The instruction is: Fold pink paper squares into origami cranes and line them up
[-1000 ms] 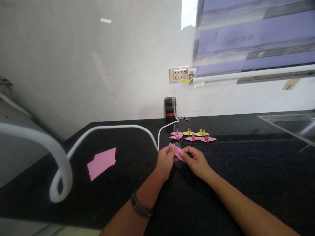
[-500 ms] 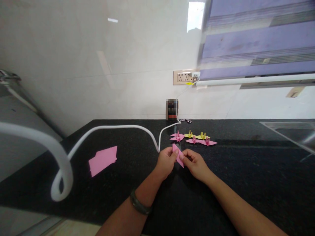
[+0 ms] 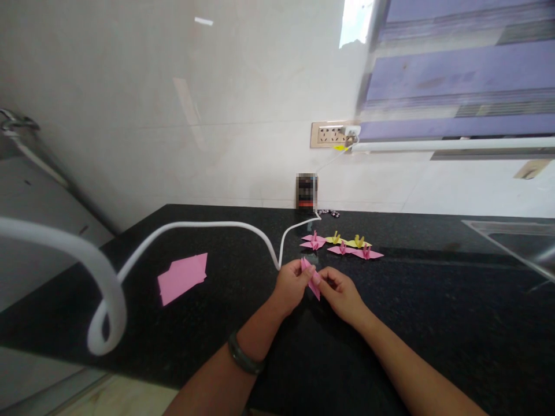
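Between my two hands is a piece of folded pink paper, narrow and pointed at its ends. My left hand grips its left side, thumb on top. From the right, my right hand pinches it between thumb and fingers; the fingertips behind the paper are hidden. Just beyond my hands, several folded paper cranes stand on the black countertop: pink cranes and yellow cranes. Further left lies a small stack of flat pink paper.
A thick white cable loops across the left and centre, passing close to my left hand. A phone-like device with a blurred screen leans against the wall beneath a power socket. At the far right is a sink edge.
The folded pink paper looks narrower now, and my right thumb has shifted slightly left along it. The camera view has tilted a little; the cranes and the paper stack stay put.
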Demonstrator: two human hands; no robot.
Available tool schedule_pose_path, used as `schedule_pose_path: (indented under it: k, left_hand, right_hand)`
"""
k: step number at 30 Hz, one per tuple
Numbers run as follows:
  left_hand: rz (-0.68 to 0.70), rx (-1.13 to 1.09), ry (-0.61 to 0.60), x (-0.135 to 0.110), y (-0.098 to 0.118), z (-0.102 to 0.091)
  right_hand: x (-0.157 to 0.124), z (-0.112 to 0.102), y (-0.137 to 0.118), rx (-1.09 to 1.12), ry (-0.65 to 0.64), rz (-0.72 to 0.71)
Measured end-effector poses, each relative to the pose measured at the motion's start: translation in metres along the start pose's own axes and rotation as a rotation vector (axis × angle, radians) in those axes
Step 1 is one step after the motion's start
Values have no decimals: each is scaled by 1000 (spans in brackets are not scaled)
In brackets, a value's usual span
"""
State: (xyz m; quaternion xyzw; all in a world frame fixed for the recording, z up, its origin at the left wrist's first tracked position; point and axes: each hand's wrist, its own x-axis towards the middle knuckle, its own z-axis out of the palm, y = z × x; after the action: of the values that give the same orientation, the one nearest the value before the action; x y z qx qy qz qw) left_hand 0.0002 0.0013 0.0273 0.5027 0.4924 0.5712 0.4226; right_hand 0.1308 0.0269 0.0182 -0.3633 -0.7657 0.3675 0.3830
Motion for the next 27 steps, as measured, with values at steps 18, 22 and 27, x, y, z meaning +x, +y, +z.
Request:
schedule_pose_path:
  k: [18,22,27]
  left_hand:
    - [-126,-117,-17,-5,2,4]
    - [-183,-225,-79,-4,6,4]
    - [-153,-165,-76,-4,6,3]
  right_hand:
    - [-4,-3,-16,-41,63,-67]
    - [-4,-2,-13,36,106,25]
    - [-5,-1,-11,182,46,114]
